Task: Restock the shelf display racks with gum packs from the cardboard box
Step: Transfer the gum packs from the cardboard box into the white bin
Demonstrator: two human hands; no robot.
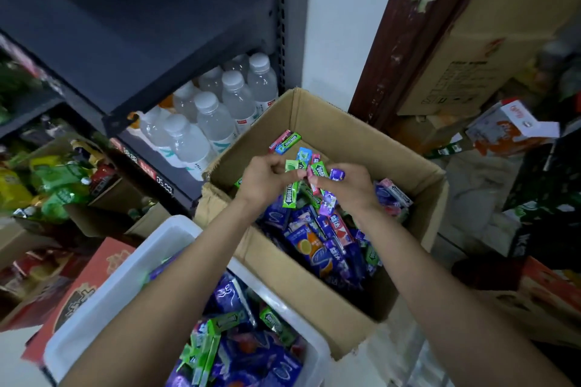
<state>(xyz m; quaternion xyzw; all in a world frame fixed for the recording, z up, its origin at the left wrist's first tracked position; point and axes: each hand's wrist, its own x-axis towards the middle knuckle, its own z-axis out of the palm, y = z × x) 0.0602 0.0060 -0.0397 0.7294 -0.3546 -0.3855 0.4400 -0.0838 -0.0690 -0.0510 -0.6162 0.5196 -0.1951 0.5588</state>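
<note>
An open cardboard box [339, 132] stands on the floor, holding a heap of gum packs [327, 239] in purple, blue, green and pink. Above the box, my left hand [267, 179] grips several green gum packs [291, 194], one hanging down below the fist. Close beside it, my right hand [349, 185] holds a bunch of packs, with a purple pack [337, 174] and a pink one sticking up. The two hands nearly touch. Two more packs [284, 142] lean on the box's far inside wall.
A white plastic bin [125, 280] with more gum sits near my body, left of the box. Dark shelving [157, 41] at left carries water bottles [217, 113] and snack bags [56, 179]. Cartons [471, 50] and clutter crowd the right.
</note>
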